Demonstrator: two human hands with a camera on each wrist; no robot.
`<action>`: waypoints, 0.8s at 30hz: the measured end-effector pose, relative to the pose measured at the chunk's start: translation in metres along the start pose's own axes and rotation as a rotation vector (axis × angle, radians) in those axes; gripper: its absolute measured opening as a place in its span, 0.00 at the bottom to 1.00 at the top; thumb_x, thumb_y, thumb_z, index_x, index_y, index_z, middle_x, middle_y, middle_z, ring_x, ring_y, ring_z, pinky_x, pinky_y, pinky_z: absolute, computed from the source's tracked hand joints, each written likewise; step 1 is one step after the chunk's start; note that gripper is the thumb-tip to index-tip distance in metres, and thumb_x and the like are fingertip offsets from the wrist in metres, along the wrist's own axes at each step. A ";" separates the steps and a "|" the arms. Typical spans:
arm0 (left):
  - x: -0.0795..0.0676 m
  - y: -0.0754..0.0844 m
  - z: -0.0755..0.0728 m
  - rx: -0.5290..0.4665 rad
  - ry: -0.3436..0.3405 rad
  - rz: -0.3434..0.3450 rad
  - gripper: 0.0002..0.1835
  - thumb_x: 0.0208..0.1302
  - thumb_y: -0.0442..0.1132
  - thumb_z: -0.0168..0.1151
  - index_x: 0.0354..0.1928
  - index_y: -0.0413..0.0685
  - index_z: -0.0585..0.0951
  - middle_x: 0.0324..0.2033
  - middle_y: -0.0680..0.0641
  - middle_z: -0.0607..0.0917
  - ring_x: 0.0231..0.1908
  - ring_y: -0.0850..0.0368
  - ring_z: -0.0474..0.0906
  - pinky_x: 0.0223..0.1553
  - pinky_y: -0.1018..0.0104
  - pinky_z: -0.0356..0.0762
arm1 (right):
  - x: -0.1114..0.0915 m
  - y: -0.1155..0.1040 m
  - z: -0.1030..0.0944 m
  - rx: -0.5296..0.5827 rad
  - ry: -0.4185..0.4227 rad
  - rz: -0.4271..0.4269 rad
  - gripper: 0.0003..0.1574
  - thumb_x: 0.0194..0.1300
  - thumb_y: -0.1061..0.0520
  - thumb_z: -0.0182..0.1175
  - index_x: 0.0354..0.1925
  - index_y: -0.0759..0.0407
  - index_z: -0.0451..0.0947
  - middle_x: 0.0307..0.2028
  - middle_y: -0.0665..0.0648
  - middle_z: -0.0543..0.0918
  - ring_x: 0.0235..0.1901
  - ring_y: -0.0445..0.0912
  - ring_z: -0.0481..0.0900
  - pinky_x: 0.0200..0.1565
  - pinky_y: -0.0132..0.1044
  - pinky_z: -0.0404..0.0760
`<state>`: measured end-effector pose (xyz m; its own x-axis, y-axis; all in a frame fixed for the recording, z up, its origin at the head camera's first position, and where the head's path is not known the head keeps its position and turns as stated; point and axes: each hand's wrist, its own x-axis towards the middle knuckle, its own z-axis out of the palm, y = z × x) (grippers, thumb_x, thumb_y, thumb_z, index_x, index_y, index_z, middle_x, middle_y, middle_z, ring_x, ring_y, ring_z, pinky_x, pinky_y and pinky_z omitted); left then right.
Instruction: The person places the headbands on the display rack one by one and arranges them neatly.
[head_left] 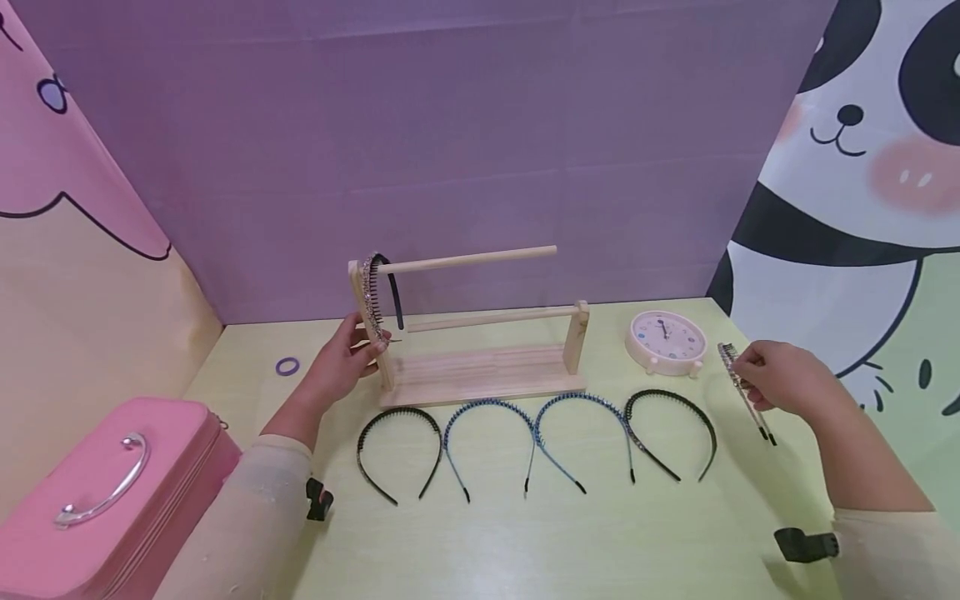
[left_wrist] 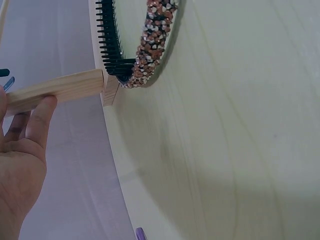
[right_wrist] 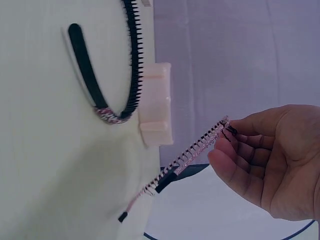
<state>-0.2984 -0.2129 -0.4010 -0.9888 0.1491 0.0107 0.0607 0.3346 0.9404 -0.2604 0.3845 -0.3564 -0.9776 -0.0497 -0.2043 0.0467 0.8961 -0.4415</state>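
gripping the wooden rack [head_left: 480, 375] with curled fingers [left_wrist: 42, 120], the left hand [head_left: 341, 365] could topple it by tugging, while the right hand [head_left: 793, 382] pinches a toothed pink headband [right_wrist: 199, 148].

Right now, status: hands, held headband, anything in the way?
Left hand grips wooden rack. Right hand pinches pink headband. Clock between right hand and rack, perhaps in the way.

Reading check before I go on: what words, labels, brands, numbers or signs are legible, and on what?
No text is clearly legible.
Round pale-pink clock: dial markings, too small and blurred to read.
Pink zippered case: no lettering visible.
Pale wooden two-rod rack: no lettering visible.
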 end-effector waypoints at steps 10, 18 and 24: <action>0.000 -0.001 -0.001 0.002 -0.003 0.013 0.33 0.72 0.44 0.55 0.74 0.63 0.54 0.64 0.42 0.74 0.67 0.45 0.68 0.59 0.52 0.78 | -0.016 -0.038 -0.016 0.123 0.256 -0.099 0.23 0.79 0.51 0.43 0.52 0.72 0.67 0.40 0.67 0.79 0.33 0.47 0.84 0.33 0.38 0.88; -0.001 0.000 0.000 -0.005 -0.006 0.020 0.32 0.72 0.44 0.55 0.74 0.63 0.55 0.64 0.42 0.73 0.67 0.45 0.69 0.58 0.53 0.78 | -0.028 -0.083 -0.017 0.192 0.443 -0.158 0.27 0.78 0.43 0.41 0.56 0.65 0.66 0.44 0.64 0.79 0.31 0.33 0.83 0.42 0.43 0.87; -0.001 0.000 -0.001 0.001 -0.003 0.021 0.32 0.73 0.44 0.55 0.74 0.62 0.54 0.64 0.42 0.73 0.67 0.45 0.69 0.59 0.52 0.78 | -0.030 -0.114 -0.010 0.296 0.552 -0.239 0.24 0.77 0.45 0.44 0.57 0.63 0.66 0.45 0.61 0.77 0.33 0.25 0.77 0.36 0.15 0.80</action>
<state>-0.2976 -0.2137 -0.4009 -0.9869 0.1589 0.0293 0.0814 0.3322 0.9397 -0.2382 0.2879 -0.2915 -0.9258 0.0720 0.3712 -0.2068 0.7255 -0.6565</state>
